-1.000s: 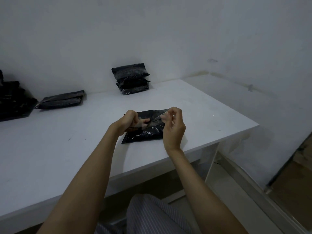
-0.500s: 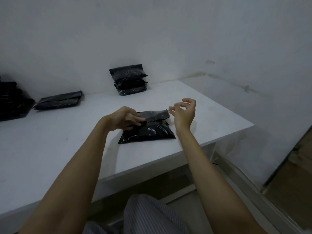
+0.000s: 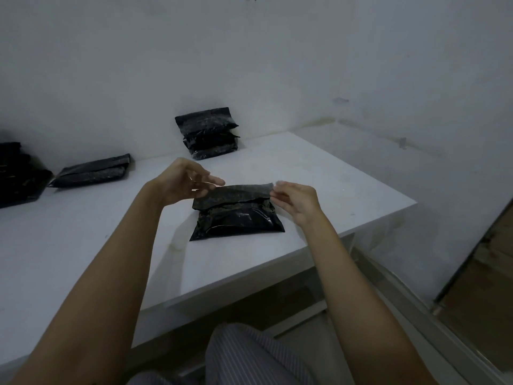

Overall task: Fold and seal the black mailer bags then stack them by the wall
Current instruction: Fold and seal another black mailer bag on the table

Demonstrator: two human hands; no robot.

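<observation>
1. I have the mailer bag (image 3: 236,215) lying on the white desk (image 3: 83,245), near its front right edge and well in front of the stack of sealed bags (image 3: 209,133) that leans on the wall.
2. My left hand (image 3: 183,182) pinches the flap's left end and my right hand (image 3: 294,200) pinches its right end, so both grips are closed on the flap (image 3: 236,193), which stands raised above the body of the bag.
3. As I judge it, the step in hand is folding the flap down to seal it. I'd keep the two ends level and taut, lay the flap squarely across the bag, then press from the middle outward (a slack flap would likely stick crooked or wrinkled).
4. The bag is glossy black plastic, plump with contents and creased across the top; I'd expect it to be slippery and springy under the fold.
5. Left of the stack, another black bag (image 3: 91,173) lies flat by the wall.
</observation>
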